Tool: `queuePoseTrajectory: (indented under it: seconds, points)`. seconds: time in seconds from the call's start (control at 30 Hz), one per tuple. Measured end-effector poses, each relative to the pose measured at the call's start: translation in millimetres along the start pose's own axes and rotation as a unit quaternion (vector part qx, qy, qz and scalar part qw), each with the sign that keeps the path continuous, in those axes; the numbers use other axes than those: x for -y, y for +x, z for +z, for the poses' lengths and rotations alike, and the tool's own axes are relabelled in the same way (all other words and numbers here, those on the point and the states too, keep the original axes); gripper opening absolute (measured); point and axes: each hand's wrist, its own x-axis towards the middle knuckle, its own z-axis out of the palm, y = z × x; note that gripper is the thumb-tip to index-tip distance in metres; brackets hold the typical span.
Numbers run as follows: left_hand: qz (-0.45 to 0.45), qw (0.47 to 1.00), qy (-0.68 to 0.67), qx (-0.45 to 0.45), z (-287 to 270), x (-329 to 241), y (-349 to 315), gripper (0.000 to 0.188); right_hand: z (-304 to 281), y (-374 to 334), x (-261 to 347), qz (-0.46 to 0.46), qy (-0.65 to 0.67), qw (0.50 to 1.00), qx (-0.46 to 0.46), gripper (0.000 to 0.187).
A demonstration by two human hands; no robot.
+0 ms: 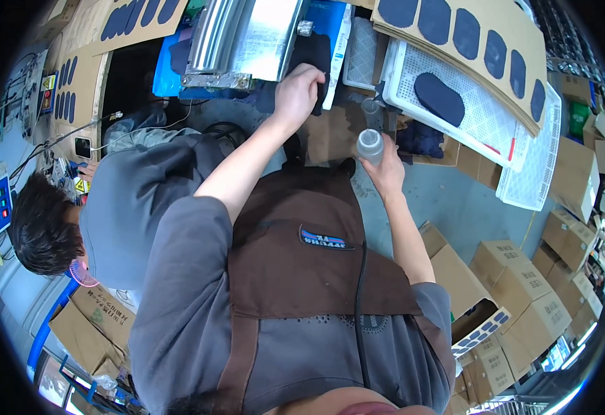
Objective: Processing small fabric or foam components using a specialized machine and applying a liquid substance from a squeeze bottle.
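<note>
At the metal roller machine (247,41), my left hand (298,98) lies over a dark fabric piece (311,52) beside the shiny roller cover. Its fingers are curled closed against the fabric, and what they may pinch is hidden. Lower and to the right, my right hand (387,168) is wrapped around a translucent plastic bottle (370,146), held upright with its round mouth facing up. Just beyond it stands a small clear cup (371,106) on brown cardboard.
A white perforated tray (406,76) with a dark oval pad (439,99) stands at the right. Over it lies a cardboard sheet (524,114) of dark ovals. Close at my left, a co-worker (136,200) bends forward. Cardboard boxes (517,277) are stacked at lower right.
</note>
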Motion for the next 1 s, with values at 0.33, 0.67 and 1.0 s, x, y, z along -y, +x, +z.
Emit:
queuePoseTrajectory:
  seconds: [0.33, 0.67, 1.0]
  points:
    - [-0.148, 0.986, -0.075, 0.032, -4, -5, -10, 0.007, 109, 121, -71, -0.056, 0.002, 0.998, 0.020, 0.076]
    - [-0.200, 0.972, -0.123, -0.010, -4, -13, -15, 0.011, 140, 242, -51, -0.086, 0.128, 0.976, -0.156, 0.080]
    - [-0.438, 0.826, -0.353, -0.040, -5, -14, -12, 0.011, 131, 256, -40, 0.054, 0.199, 0.973, -0.103, 0.092]
